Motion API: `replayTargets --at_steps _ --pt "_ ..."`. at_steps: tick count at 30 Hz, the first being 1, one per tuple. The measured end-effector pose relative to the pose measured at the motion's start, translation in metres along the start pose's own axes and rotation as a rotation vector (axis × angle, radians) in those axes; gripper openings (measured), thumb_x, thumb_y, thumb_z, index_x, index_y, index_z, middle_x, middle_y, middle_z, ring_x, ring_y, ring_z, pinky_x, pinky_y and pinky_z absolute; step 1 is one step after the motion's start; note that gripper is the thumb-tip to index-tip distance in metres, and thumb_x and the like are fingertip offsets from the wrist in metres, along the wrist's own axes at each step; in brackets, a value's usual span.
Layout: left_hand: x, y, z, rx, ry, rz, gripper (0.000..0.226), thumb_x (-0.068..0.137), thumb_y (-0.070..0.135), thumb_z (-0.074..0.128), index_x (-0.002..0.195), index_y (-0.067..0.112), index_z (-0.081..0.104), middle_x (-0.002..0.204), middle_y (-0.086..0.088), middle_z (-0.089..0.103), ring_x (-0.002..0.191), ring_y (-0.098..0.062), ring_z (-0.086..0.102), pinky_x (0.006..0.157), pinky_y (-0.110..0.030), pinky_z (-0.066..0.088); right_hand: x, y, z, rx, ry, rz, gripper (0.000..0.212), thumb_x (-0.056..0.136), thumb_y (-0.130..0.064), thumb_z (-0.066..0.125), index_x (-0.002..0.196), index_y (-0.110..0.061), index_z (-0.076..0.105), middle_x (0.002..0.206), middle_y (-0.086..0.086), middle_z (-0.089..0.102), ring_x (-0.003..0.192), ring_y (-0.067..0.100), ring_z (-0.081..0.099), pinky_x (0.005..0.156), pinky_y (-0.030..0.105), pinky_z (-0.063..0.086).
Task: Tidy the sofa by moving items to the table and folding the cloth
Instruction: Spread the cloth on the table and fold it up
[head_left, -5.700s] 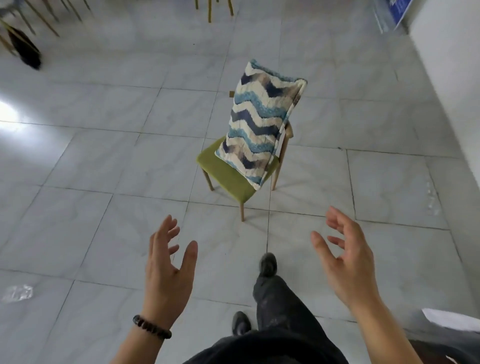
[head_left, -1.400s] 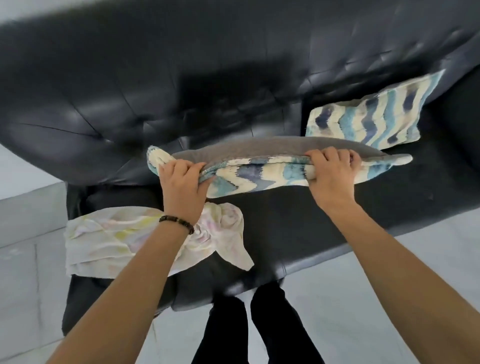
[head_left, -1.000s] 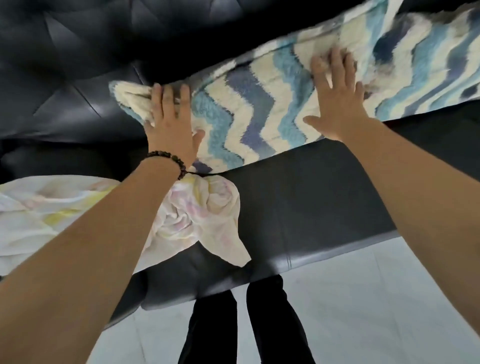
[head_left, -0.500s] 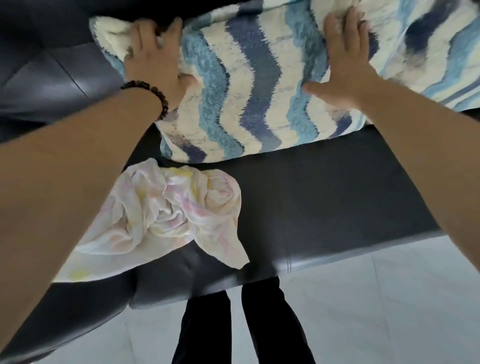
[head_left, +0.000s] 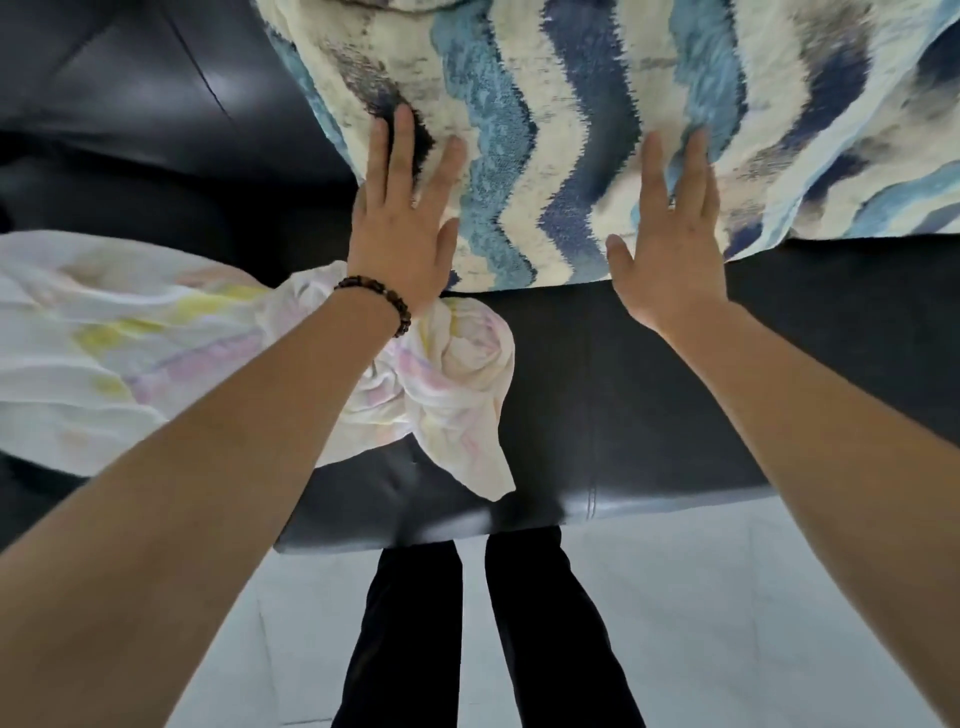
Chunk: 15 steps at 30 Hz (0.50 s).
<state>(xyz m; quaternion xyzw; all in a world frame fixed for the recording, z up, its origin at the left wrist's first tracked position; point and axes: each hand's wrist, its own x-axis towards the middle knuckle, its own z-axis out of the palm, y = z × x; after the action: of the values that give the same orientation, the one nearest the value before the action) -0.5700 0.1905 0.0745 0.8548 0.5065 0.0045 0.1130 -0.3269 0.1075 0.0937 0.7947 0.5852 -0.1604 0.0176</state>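
Observation:
A blue, navy and cream zigzag cushion (head_left: 571, 130) leans against the back of the black leather sofa (head_left: 649, 405). My left hand (head_left: 402, 218), with a bead bracelet at the wrist, lies flat on the cushion's lower left part, fingers spread. My right hand (head_left: 670, 234) is flat against its lower middle, fingers spread, holding nothing. A crumpled white cloth (head_left: 156, 353) with pale yellow and pink marks lies on the seat to the left, partly under my left forearm. One twisted end of it hangs toward the seat's front edge.
A second patterned cushion edge (head_left: 914, 130) shows at the far right. My two legs in dark trousers (head_left: 467, 634) stand on the pale tiled floor (head_left: 727, 623) right in front of the sofa's front edge.
Both hands have slid down the cushion's face toward its lower edge and lie flat. The left hand has let go of the cushion's left corner. The cushion now stands against the backrest.

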Motion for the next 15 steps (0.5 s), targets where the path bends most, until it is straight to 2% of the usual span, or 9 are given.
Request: replayTargets --at_steps 2,4,7,9,12,13,15 --pt "-0.024 -0.008 -0.006 -0.074 -0.019 0.021 0.058 0.100 0.031 0.038 0.154 0.018 0.022 0.161 -0.016 0.009 0.149 -0.035 0.007 0.114 -0.050 0.027 -0.010 -0.023 0.005 0.131 -0.032 0.036 0.082 0.100 -0.029 0.052 0.159 -0.013 -0.002 0.164 0.019 -0.012 0.145 0.043 0.022 0.109 0.050 0.035" --pt "-0.057 -0.028 -0.001 -0.114 -0.069 -0.008 0.056 0.100 0.032 0.040 0.152 0.015 0.026 0.161 -0.014 0.014 0.148 -0.034 0.013 0.115 -0.052 0.025 -0.022 -0.049 0.019 0.183 -0.105 0.014 0.073 0.101 -0.031 0.050 0.158 -0.012 0.008 0.164 0.019 -0.003 0.146 0.041 0.022 0.111 0.048 0.034" --pt "-0.120 -0.084 0.017 0.063 -0.185 -0.195 0.064 0.098 0.039 0.042 0.154 0.018 0.018 0.162 -0.015 0.006 0.149 -0.034 0.006 0.117 -0.056 0.016 -0.045 -0.095 0.055 0.175 -0.255 -0.174 0.063 0.101 -0.035 0.047 0.156 -0.017 0.021 0.162 0.017 0.016 0.146 0.037 0.023 0.111 0.046 0.034" --pt "-0.170 -0.123 0.030 0.180 -0.304 -0.333 0.073 0.095 0.049 0.043 0.155 0.020 0.013 0.162 -0.015 -0.004 0.149 -0.034 -0.003 0.116 -0.061 0.006 -0.064 -0.128 0.083 0.166 -0.322 -0.337 0.059 0.101 -0.034 0.047 0.155 -0.020 0.026 0.161 0.016 0.020 0.145 0.035 0.025 0.111 0.046 0.032" --pt "-0.251 -0.162 0.041 0.235 -0.465 -0.471 0.086 0.087 0.063 0.048 0.155 0.025 0.012 0.161 -0.017 -0.011 0.148 -0.037 -0.007 0.112 -0.065 0.001 -0.101 -0.166 0.127 0.078 -0.447 -0.525 0.067 0.101 -0.036 0.049 0.158 -0.025 0.016 0.165 0.014 0.005 0.149 0.034 0.016 0.113 0.047 0.030" --pt "-0.276 -0.166 0.040 0.245 -0.491 -0.478 0.088 0.084 0.064 0.050 0.155 0.026 0.013 0.161 -0.018 -0.007 0.147 -0.040 -0.004 0.113 -0.063 -0.003 -0.114 -0.172 0.140 0.011 -0.502 -0.568 0.072 0.100 -0.038 0.050 0.159 -0.025 0.009 0.166 0.013 0.000 0.150 0.034 0.013 0.115 0.047 0.028" --pt "-0.311 -0.166 0.035 0.248 -0.494 -0.443 0.084 0.082 0.056 0.060 0.151 0.023 0.025 0.158 -0.021 0.016 0.145 -0.043 0.011 0.114 -0.060 -0.004 -0.137 -0.174 0.159 -0.137 -0.583 -0.605 0.079 0.099 -0.040 0.051 0.159 -0.022 0.003 0.166 0.010 0.000 0.151 0.035 0.011 0.117 0.048 0.023"
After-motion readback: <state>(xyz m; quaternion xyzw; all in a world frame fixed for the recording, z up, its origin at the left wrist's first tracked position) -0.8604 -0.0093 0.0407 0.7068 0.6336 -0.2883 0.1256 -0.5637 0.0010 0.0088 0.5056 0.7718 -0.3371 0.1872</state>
